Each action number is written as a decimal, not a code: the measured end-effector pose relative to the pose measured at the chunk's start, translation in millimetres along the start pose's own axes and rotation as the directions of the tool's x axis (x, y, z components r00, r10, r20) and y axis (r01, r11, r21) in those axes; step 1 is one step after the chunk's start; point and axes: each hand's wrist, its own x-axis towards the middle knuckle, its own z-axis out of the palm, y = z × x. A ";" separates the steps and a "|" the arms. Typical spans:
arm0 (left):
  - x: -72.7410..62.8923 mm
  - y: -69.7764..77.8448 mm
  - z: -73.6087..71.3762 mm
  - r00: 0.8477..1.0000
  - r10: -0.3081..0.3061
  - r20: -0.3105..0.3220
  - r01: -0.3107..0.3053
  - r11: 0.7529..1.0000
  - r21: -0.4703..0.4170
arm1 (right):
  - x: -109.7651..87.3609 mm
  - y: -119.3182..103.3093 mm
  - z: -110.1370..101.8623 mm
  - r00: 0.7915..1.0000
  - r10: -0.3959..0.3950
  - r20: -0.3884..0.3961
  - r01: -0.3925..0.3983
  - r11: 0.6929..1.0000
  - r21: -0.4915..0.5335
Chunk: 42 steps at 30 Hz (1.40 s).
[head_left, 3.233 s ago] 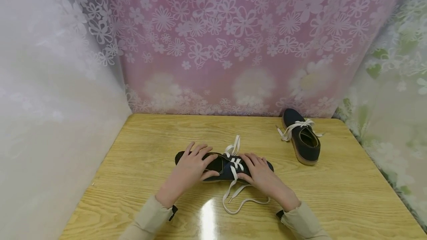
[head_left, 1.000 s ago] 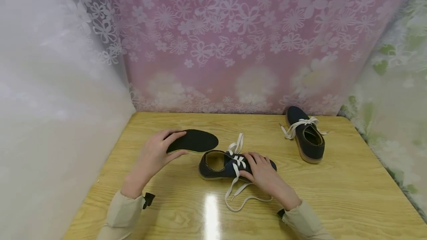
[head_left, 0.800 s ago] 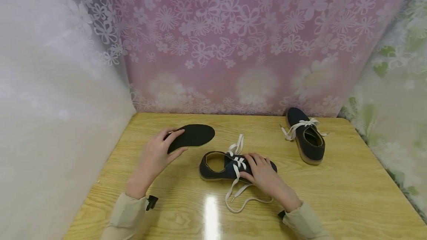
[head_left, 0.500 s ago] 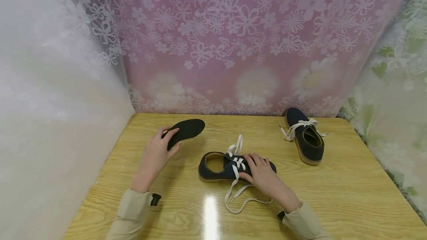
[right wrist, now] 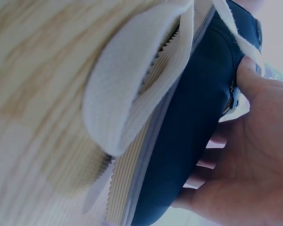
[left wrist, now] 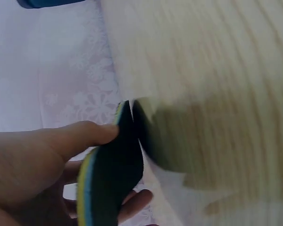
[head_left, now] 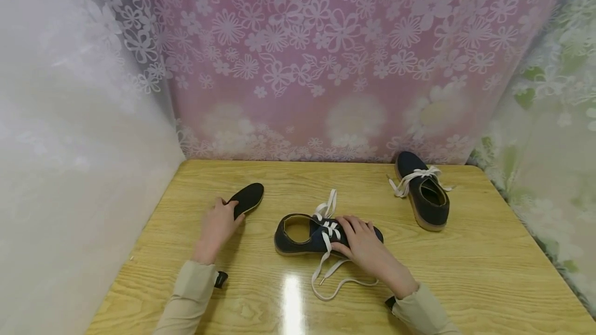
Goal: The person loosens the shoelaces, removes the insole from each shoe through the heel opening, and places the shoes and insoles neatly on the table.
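My left hand (head_left: 218, 226) pinches a black insole (head_left: 249, 198) between thumb and fingers at the table's left side. In the left wrist view, the insole (left wrist: 120, 169) shows a yellow and blue layered edge, and its tip is close over the wood beside its shadow. My right hand (head_left: 368, 247) grips the toe of a dark navy lace-up shoe (head_left: 318, 242), fingers over the far side and thumb on the near side. This shoe lies sideways with its tan inner sole showing. In the right wrist view, my right hand (right wrist: 254, 155) curls round the shoe's upper (right wrist: 193, 103).
A matching navy shoe (head_left: 430, 212) with white laces stands at the back right of the wooden table (head_left: 479, 273). The gripped shoe's loose white lace (head_left: 342, 286) trails over the front. A pink flowered curtain (head_left: 298, 76) hangs behind the table, with pale sheets at both sides.
My left hand has drawn the insole out of the shoe and carried it left, then lowered it towards the table. My right hand has stayed on the shoe's toe.
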 end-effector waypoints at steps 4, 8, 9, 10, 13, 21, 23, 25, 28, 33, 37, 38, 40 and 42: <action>-4.6 0.5 1.7 0.998 0.003 0.069 -0.004 1.000 0.023 | 0.4 -0.9 1.4 1.000 0.005 0.002 -0.004 1.000 -0.008; -9.4 1.2 0.7 0.993 0.001 0.116 -0.008 0.998 0.057 | 1.2 -1.2 2.0 1.000 -0.004 -0.008 0.004 1.000 -0.015; -10.9 1.2 0.1 0.992 0.007 0.123 -0.014 0.998 0.053 | 1.4 -1.0 2.0 1.000 -0.006 -0.010 0.006 1.000 -0.017; -12.3 0.6 -0.4 0.992 0.017 0.128 -0.023 0.999 0.045 | 1.5 -1.1 1.9 1.000 -0.004 -0.008 0.003 1.000 -0.016; -18.3 -1.7 -2.1 0.990 0.076 0.116 -0.077 0.997 0.002 | 1.3 -1.0 1.3 1.000 -0.007 -0.011 0.007 1.000 -0.020; -34.5 -5.8 -4.0 0.948 0.194 0.253 -0.175 0.980 -0.095 | 0.4 -0.2 -0.7 1.000 -0.016 -0.024 0.015 0.999 -0.031; -34.5 -7.0 -1.5 0.942 0.192 0.274 -0.168 0.980 -0.110 | 0.7 -0.3 -0.5 1.000 -0.014 -0.022 0.013 0.999 -0.029; -32.6 -8.9 1.1 0.944 0.185 0.275 -0.161 0.981 -0.107 | 1.2 -0.1 0.7 1.000 -0.010 -0.015 0.010 1.000 -0.024; -26.8 -13.4 4.7 0.948 0.172 0.268 -0.152 0.984 -0.093 | 1.8 -0.5 1.7 1.000 -0.004 0.004 0.004 1.000 -0.018; -10.9 -20.1 9.5 0.952 0.161 0.262 -0.143 0.986 -0.088 | 2.2 -1.0 1.9 1.000 0.010 0.017 -0.010 1.000 -0.023; -0.3 -23.4 11.6 0.948 0.145 0.282 -0.121 0.988 -0.101 | 2.4 -0.9 2.6 1.000 0.006 0.009 -0.006 1.000 -0.025; 1.5 -24.2 11.7 0.946 0.141 0.291 -0.117 0.988 -0.098 | 2.3 -0.9 2.6 1.000 0.004 0.007 -0.004 1.000 -0.025; 4.9 -24.6 11.6 0.943 0.137 0.304 -0.111 0.989 -0.100 | 2.3 -0.7 2.7 1.000 0.001 0.005 -0.001 1.000 -0.020; 7.4 -24.6 11.1 0.939 0.136 0.316 -0.110 0.989 -0.098 | 2.2 -0.1 2.7 1.000 0.001 0.003 0.000 1.000 -0.018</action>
